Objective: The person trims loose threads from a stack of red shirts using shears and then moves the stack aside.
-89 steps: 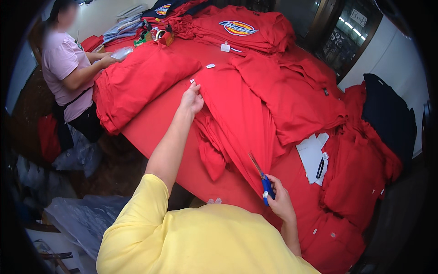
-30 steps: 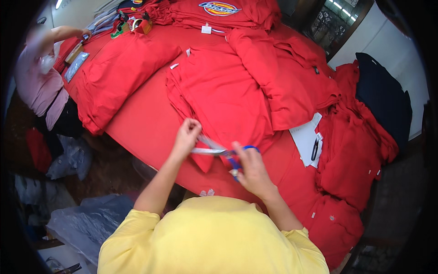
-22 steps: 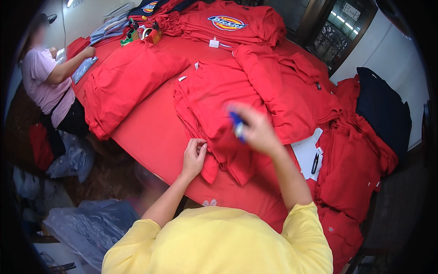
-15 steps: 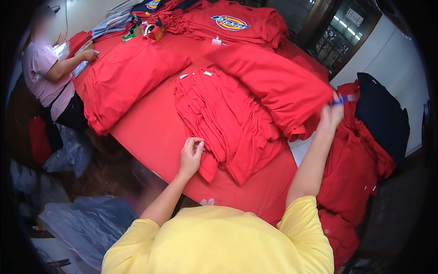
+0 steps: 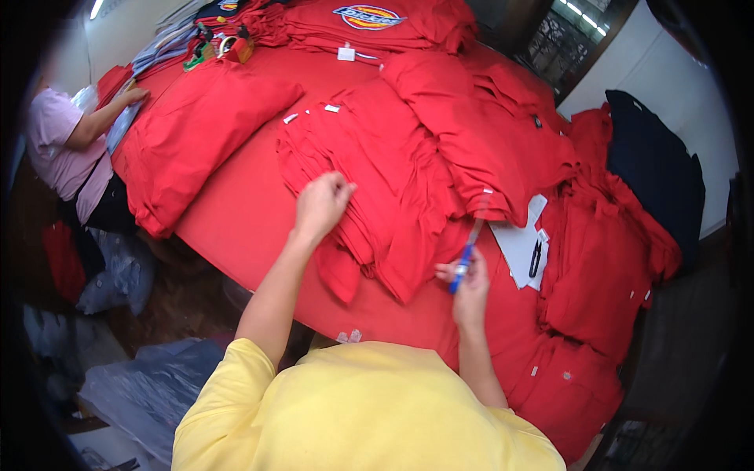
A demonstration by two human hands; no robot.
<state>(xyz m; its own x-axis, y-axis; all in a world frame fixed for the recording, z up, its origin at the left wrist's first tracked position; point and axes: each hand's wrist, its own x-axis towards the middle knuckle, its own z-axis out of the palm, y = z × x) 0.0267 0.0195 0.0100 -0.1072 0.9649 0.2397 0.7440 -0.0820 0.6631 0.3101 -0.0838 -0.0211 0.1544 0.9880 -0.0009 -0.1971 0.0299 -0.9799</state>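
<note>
A loose stack of red shirts (image 5: 369, 188) lies spread on the table before me, small white labels at its far end. My left hand (image 5: 322, 206) is over its left side with fingers curled in; whether they pinch anything is hidden. Near the stack's right front corner, my right hand (image 5: 470, 286) is closed round a slim blue-handled tool (image 5: 463, 268). Its thin greyish end points away from me and is blurred, so its exact kind is unclear. Just beyond the tool, a thick pile of red garments (image 5: 479, 133) slants along the stack's right side.
White paper (image 5: 510, 247) with a black snipper-like tool (image 5: 536, 259) lies at right. More red garments (image 5: 601, 259) and a dark navy garment pile (image 5: 653, 177) are beyond. A red bundle (image 5: 196, 141) and a person in a pink shirt (image 5: 59, 129) are at left; tape dispensers (image 5: 228, 51) stand behind.
My right hand has left the thick red pile and come nearer me with the blue tool. That pile has settled at right, exposing the paper. My left hand has moved farther over the stack.
</note>
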